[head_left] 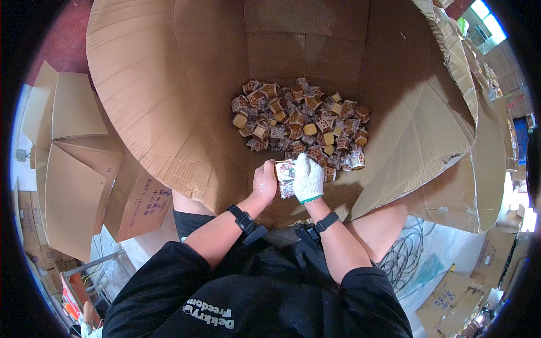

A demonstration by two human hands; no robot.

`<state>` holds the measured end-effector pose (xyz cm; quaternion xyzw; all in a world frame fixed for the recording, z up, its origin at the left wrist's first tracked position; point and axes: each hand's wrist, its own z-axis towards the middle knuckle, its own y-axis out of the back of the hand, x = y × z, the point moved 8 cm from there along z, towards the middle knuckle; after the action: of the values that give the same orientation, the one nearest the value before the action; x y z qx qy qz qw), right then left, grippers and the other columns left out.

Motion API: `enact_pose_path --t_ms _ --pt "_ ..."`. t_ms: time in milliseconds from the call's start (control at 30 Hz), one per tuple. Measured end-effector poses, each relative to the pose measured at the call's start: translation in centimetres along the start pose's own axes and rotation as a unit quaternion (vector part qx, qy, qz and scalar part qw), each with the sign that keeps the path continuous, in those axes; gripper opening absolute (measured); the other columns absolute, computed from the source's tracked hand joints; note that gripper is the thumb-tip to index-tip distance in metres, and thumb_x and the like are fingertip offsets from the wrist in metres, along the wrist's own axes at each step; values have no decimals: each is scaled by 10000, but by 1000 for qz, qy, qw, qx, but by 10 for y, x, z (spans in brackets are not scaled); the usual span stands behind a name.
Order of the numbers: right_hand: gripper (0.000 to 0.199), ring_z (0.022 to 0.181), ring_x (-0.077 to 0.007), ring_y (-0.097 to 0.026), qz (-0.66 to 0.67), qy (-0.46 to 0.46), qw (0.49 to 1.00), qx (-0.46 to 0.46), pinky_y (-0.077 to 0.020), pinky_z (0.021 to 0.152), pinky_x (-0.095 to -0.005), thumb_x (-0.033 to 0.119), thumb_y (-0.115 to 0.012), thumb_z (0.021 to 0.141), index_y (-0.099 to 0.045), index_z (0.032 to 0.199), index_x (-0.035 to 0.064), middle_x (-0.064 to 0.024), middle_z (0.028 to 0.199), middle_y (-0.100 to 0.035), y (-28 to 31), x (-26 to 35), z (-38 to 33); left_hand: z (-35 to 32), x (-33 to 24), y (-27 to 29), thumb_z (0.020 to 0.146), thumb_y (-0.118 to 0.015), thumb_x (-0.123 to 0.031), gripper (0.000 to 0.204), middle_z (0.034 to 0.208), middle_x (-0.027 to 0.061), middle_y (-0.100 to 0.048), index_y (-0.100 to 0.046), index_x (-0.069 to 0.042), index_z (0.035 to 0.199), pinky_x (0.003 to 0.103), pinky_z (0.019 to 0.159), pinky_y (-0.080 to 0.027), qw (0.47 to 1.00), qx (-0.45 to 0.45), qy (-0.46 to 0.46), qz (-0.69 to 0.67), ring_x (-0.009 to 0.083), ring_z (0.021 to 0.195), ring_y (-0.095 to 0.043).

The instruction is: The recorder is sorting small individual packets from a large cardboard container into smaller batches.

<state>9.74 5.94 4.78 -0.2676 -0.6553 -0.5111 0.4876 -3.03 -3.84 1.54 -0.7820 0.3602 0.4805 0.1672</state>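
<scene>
Between my two hands is a small house-shaped ornament [285, 172], with a white, red and dark speckled side and a tan edge. My bare left hand [265, 181] grips it from the left. A white knit glove with a green cuff covers my right hand [308, 177], whose curled fingers hold the ornament's right side. Just beyond my hands, a heap of similar brown ornaments [296, 119] lies in the bottom of a deep cardboard box [211, 107]. Some show tan bases, others reddish-brown or glittery whitish faces.
The box's walls rise around the heap, and its torn flap [420, 163] bends outward at the right. An open carton [81, 180] stands at the left. Coiled cable [403, 253] lies on the floor at the right, near flattened cardboard [451, 304].
</scene>
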Motion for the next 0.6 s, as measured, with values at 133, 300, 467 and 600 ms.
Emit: enact_pose_path --t_ms 133,300,467,600 --pt "528 764 -457 -611 27 -71 996 39 -457 659 -482 403 -422 1006 -636 806 -36 -282 766 -625 -21 -21 0 23 47 16 950 -415 -426 569 846 174 -663 -641 93 901 369 791 -456 997 -27 74 13 242 785 -611" --pt "581 749 -445 -616 35 -105 993 42 -457 677 -486 451 -405 1002 -634 804 -44 -275 757 -629 -20 -36 -4 12 58 4 936 -397 -456 597 888 162 -669 -647 86 948 405 775 -485 985 -2 168 -32 272 808 -648" --pt "596 749 -426 -626 62 -117 990 49 -455 691 -483 464 -398 1002 -633 802 -47 -274 755 -627 -28 -37 -7 25 85 9 942 -391 -457 599 886 149 -671 -653 82 956 407 742 -509 980 27 187 -62 270 768 -657" --pt "576 718 -412 -609 40 -108 993 38 -449 683 -471 439 -408 1005 -622 785 -48 -250 749 -641 -16 -42 -5 -9 66 -26 956 -181 -677 697 883 40 -706 -635 -162 1074 356 386 -443 893 201 332 -227 216 628 -667"
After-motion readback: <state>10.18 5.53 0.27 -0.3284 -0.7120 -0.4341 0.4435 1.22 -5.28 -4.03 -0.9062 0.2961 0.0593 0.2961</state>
